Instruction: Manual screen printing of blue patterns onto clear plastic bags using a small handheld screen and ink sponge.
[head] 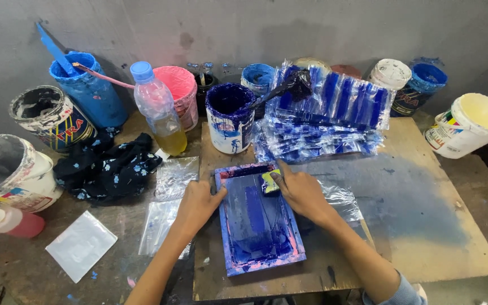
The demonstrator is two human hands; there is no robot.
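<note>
I am seeing open board stretching right of my right hand; paint tubs and stacked printed bags are crowding the back, dark cloth blocking the left.

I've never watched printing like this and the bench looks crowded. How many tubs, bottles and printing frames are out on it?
Paint tubs and buckets: 10, from the white bucket at far left to the cream tub at far right
Plastic bottles: 2, one with yellow liquid, one pink
Printing frames: 1
Total: 13
</note>
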